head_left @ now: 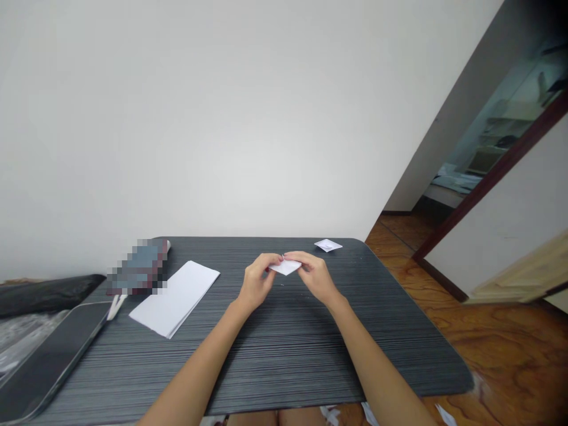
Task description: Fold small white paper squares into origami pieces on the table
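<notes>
On the left of the table (288, 367), a stack of white paper (177, 299) lies flat, seemingly unworked. In the middle, the left hand (256, 281) pinches one side of a small folded paper (286, 266); the right hand (316, 278) grasps the other. Its diamond shape looks mostly made; what folds remain I cannot tell. Farther right, a similar folded piece (328, 245) lies by the back edge, apparently done.

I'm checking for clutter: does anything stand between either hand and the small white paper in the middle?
Nothing visible does: the left hand and right hand both hold the small white paper. The larger white paper lies off left; the other small paper lies farther back, to the right.
</notes>
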Demonstrator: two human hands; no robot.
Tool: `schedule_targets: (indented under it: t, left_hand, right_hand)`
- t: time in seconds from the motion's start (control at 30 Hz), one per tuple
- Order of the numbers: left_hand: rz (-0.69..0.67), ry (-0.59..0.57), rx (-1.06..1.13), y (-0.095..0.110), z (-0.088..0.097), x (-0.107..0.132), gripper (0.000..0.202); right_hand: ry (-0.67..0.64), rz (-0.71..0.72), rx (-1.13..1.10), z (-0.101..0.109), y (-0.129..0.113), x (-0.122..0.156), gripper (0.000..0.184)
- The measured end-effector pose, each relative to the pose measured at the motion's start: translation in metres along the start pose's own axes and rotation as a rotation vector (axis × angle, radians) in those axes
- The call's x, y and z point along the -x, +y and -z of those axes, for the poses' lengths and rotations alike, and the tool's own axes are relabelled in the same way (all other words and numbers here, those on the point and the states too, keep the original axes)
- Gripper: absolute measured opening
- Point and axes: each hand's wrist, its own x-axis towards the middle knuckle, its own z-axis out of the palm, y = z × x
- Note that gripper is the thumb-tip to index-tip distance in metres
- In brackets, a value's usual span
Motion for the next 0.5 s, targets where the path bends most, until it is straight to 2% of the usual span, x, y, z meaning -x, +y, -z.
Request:
schedule_targets:
  t: [0.1, 0.17, 0.33, 0.5]
  left_hand:
    - [-0.247, 0.031, -0.094, 0.0013, 0.0039, 0.0016, 0.021]
    - [-0.321, 0.053, -0.135, 0.0013, 0.0050, 0.0021, 0.026]
    - [-0.287, 0.046, -0.147, 0.0015, 0.0058, -0.0002, 0.030]
    - [-0.207, -0.007, -0.112, 0.0022, 0.0062, -0.0020, 0.023]
  right_hand:
    - [0.033, 0.136, 0.090, 0.0019, -0.0052, 0.0017, 0.035]
    - [0.046, 0.189, 0.112, 0.0008, -0.0073, 0.0035, 0.039]
    - [0.048, 0.235, 0.116, -0.0027, -0.0094, 0.0048, 0.040]
    - [0.047, 0.167, 0.070, -0.0031, -0.0103, 0.0019, 0.031]
